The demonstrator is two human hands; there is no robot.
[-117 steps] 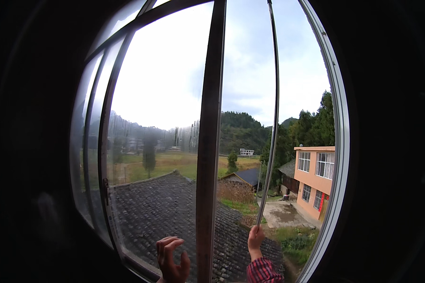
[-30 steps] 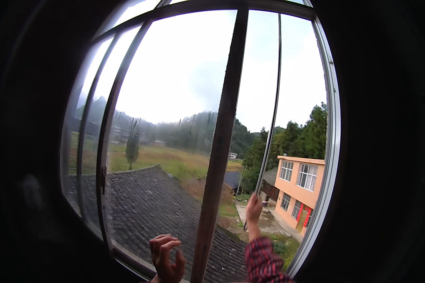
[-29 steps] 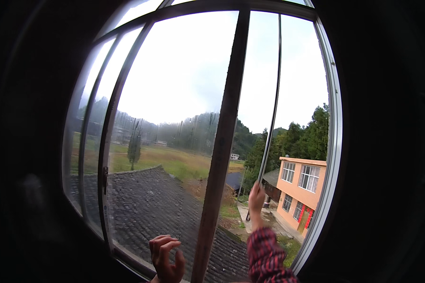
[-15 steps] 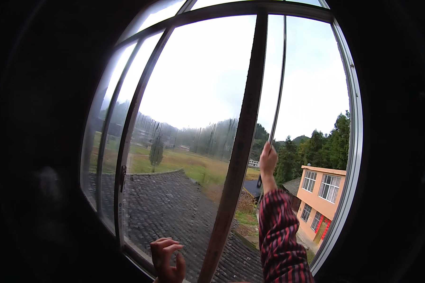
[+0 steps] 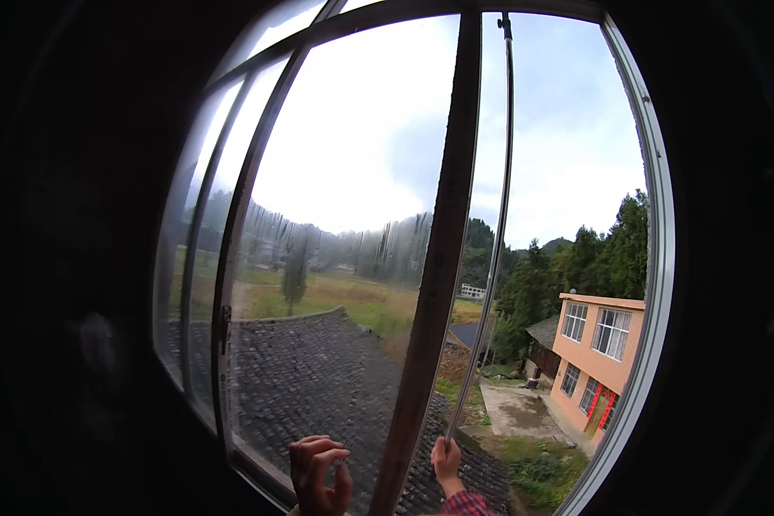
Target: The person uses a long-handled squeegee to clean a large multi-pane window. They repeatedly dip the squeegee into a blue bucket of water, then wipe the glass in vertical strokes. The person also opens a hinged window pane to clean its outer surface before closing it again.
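A long thin metal pole runs up through the right-hand opening of the window, leaning slightly. My right hand is closed round its lower part, low in the opening. A dark joint shows near the pole's upper end; whatever is fixed above it is hidden or out of view. My left hand is raised by the lower edge of the wet glass pane. Its fingers are curled loosely, the thumb stands apart, and I see nothing between them.
A dark upright window frame bar stands between my hands. The pale outer window frame curves down the right. Outside lie a tiled roof below and an orange house at right. The surrounding room is very dark.
My right hand has come down a long way, from mid-window to low in the opening. The pole's upper joint now shows. My left hand has barely moved.
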